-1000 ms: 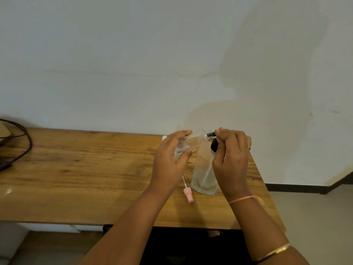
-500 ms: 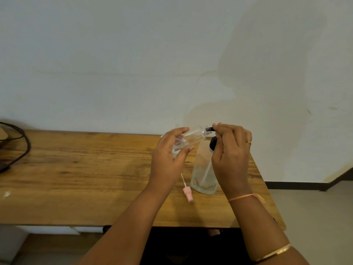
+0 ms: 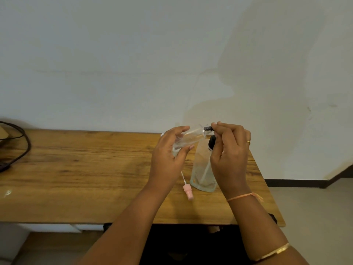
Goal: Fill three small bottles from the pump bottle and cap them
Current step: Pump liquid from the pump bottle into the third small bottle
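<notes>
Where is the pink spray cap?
In the head view the pink spray cap lies on the wooden table, just left of the pump bottle, below the left hand.

The pump bottle point(image 3: 201, 169) stands just under the right hand point(image 3: 229, 155); a pink sprayer cap point(image 3: 188, 193) lies under the left hand point(image 3: 168, 161). Leftward the table point(image 3: 86, 169) is open up to a black cable point(image 3: 26, 148).

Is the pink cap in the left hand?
No, the pink cap lies on the table, and the left hand holds a small clear bottle.
</notes>
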Available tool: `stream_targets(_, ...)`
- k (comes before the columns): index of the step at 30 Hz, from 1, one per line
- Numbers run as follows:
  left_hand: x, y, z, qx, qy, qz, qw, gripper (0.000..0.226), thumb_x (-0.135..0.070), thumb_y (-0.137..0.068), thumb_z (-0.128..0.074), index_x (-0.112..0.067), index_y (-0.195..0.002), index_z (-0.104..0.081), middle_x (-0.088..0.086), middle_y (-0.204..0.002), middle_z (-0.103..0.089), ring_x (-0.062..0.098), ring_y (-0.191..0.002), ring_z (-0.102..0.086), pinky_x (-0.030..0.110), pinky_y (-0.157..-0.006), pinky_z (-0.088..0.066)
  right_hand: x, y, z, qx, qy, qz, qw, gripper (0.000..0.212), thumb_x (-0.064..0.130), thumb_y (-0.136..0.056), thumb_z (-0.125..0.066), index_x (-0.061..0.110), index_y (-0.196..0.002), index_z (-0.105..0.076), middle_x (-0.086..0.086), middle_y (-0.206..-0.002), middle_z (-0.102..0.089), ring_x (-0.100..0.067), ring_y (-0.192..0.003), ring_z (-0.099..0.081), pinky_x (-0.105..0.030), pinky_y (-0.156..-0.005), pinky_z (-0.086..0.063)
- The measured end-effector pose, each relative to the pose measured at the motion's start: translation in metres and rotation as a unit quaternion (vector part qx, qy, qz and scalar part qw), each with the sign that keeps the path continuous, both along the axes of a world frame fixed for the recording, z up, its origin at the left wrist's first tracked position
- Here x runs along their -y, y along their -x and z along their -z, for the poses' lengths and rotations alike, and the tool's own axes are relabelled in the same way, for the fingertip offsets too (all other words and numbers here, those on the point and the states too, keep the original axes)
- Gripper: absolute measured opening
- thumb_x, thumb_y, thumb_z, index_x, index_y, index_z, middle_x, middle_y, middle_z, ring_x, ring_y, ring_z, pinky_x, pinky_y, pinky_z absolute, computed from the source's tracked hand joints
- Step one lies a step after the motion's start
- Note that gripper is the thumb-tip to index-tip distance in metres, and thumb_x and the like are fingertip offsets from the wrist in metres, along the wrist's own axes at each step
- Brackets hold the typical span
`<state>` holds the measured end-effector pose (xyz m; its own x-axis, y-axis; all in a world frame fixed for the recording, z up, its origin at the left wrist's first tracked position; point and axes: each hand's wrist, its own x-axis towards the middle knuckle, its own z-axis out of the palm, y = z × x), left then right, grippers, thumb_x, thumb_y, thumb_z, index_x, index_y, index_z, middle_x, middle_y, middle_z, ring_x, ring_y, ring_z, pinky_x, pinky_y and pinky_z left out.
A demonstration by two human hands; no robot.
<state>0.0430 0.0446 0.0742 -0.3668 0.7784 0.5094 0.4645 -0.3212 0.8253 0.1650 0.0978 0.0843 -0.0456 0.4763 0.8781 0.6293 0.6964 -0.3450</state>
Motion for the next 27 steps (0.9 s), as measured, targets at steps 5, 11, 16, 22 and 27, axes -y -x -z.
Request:
stream_targets(5, -0.002, 0.000, 0.000, 0.001, 0.002, -0.002, 1.000, 0.052, -0.013, -0.081, -0.070, -0.050, -0.110, -0.047, -0.020, -0.111, -0.055, -0.005, -0.105, -0.052, 0.014, -0.084, -0.048, -0.003, -0.003, -0.001, -0.001, 0.015, -0.004, 1.000, 0.022, -0.005, -0.084, -0.050, 0.001, -0.098, -0.067, -0.013, -0.093, -0.061, -0.020, -0.091, -0.049, -0.015, -0.082, -0.027)
stream_targets(11, -0.001, 0.000, 0.001, -0.007, 0.002, 0.007, 1.000, 0.049, -0.010, -0.081, -0.071, -0.041, -0.112, -0.050, -0.024, -0.108, -0.054, -0.010, -0.104, -0.051, 0.004, -0.082, -0.041, -0.003, 0.001, 0.011, -0.012, 0.001, -0.018, 1.000, 0.021, -0.002, -0.087, -0.046, -0.001, -0.098, -0.064, -0.015, -0.095, -0.060, -0.018, -0.096, -0.049, -0.035, -0.078, -0.044)
stream_targets(16, 0.000, -0.001, 0.001, -0.002, 0.007, 0.009, 1.000, 0.046, -0.012, -0.081, -0.071, -0.039, -0.113, -0.051, -0.026, -0.109, -0.053, -0.011, -0.105, -0.050, 0.004, -0.082, -0.041, -0.007, -0.001, 0.015, -0.007, 0.003, -0.021, 1.000, 0.021, -0.001, -0.088, -0.045, -0.002, -0.098, -0.064, -0.016, -0.095, -0.059, -0.020, -0.095, -0.048, -0.039, -0.073, -0.047)
stream_targets(22, 0.000, -0.002, 0.000, -0.003, 0.000, 0.004, 1.000, 0.051, -0.013, -0.081, -0.070, -0.048, -0.110, -0.047, -0.023, -0.110, -0.054, -0.005, -0.105, -0.052, 0.010, -0.085, -0.044, -0.002, -0.001, 0.005, -0.018, 0.004, -0.019, 1.000, 0.021, -0.008, -0.082, -0.054, -0.001, -0.097, -0.066, -0.013, -0.093, -0.061, -0.018, -0.092, -0.049, -0.022, -0.080, -0.033)
stream_targets(27, -0.002, -0.001, 0.000, 0.000, -0.001, 0.002, 1.000, 0.051, -0.014, -0.082, -0.070, -0.049, -0.110, -0.046, -0.022, -0.111, -0.054, -0.005, -0.106, -0.052, 0.013, -0.086, -0.046, -0.005, -0.003, 0.003, -0.020, 0.007, -0.014, 1.000, 0.022, -0.002, -0.086, -0.049, 0.000, -0.099, -0.067, -0.012, -0.093, -0.062, -0.022, -0.090, -0.052, -0.011, -0.086, -0.027)
